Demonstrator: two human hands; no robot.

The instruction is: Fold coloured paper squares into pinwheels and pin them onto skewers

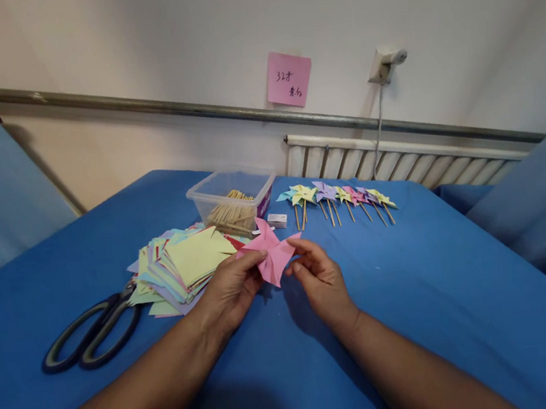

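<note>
A pink paper pinwheel [273,253] with folded blades is held up above the blue cloth, without a stick that I can see. My left hand [236,286] grips its left side, thumb pressed on the front near the centre and fingers behind. At the right blade is my right hand [322,280], its fingers curled and the fingertips on the blade's edge. Just left of my left hand lies a loose pile of coloured paper squares [194,258], yellow on top. A small white box [278,220] sits behind the pinwheel.
Large dark-handled scissors [93,332] lie at the left, their blades under the paper. A clear plastic tub [263,182] holds many thin wooden sticks [233,209]. Several finished pinwheels [324,191] on sticks lie in a row at the back right. A radiator [347,158] stands behind the table.
</note>
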